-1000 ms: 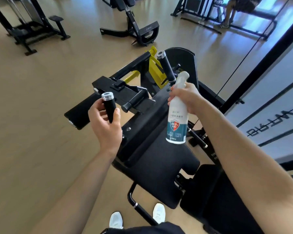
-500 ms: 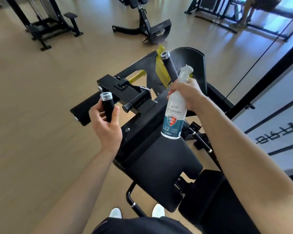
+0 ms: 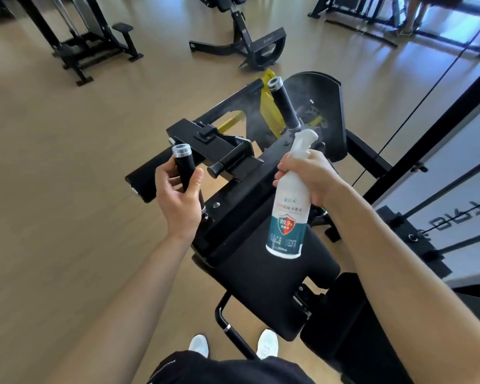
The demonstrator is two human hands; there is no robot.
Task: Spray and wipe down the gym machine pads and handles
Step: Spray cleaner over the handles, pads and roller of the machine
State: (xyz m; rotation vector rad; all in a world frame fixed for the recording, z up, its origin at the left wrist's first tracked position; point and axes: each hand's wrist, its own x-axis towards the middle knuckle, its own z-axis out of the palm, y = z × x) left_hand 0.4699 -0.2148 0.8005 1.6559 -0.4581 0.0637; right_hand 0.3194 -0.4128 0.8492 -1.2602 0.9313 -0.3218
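Black foam-wrapped handles with silver end caps stand up from the gym machine's black steel frame [image 3: 233, 159], which has yellow painted parts showing behind it. The near left handle [image 3: 184, 164] is upright and sits inside the left hand [image 3: 178, 198]: fingers curl around its far side and the thumb presses against its near side, so the hand is wrapped on the grip just below the silver cap. The far right handle [image 3: 284, 103] tilts away and stands free, just beyond the nozzle of the bottle. A faint haze of mist hangs around that handle and in front of the rounded black plate [image 3: 322, 101] behind it.

The right hand [image 3: 311, 176] is clamped around the neck of a white plastic spray bottle [image 3: 288, 214] with a teal label carrying a red-and-teal shield marked 99.9%. The bottle hangs nearly upright, its base over the wide black padded cushion [image 3: 266, 273], its white trigger head pointing toward the far handle. How much liquid is inside cannot be told, since the wall is opaque.

Below the pad, two white shoes [image 3: 266, 343] stand on the tan wooden floor [image 3: 67, 189].
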